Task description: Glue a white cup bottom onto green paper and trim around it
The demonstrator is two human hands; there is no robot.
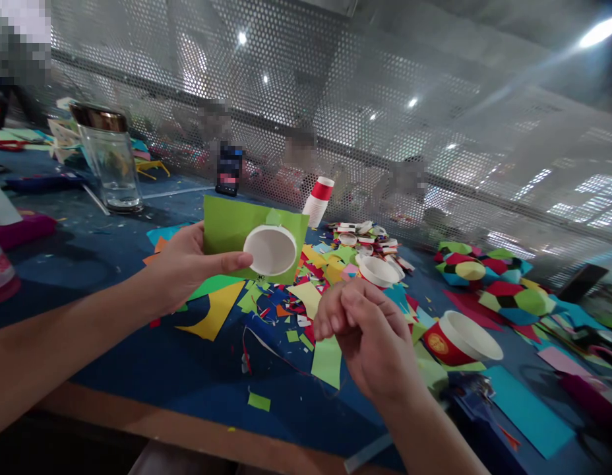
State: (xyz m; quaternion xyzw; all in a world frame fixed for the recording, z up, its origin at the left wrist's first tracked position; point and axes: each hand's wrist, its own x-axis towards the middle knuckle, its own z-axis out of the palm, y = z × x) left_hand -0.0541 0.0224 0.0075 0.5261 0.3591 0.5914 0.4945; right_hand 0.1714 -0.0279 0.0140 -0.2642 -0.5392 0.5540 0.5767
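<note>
Green paper (227,225) with a white cup piece (272,251) against its face is, in the head view, held up above the near part of a blue worktop (197,373), left of the middle. The left hand (190,264) is clamped on both: its thumb presses the cup's left rim, and its fingers go out of sight behind the sheet. The right hand (370,323) is apart from it, lower and to the right, loosely curled; whether it pinches anything, I cannot tell. Below lie paper scraps (219,310); beyond stands a stack of paper cups (319,203), and to the right a red-and-white cup piece (461,338) lies tilted.

Good handling here probably means light, steady thumb pressure, since a thin cup wall could dent or slip. Fingers spread behind the sheet would keep it flat, and the cup should sit evenly, without twisting.
</note>
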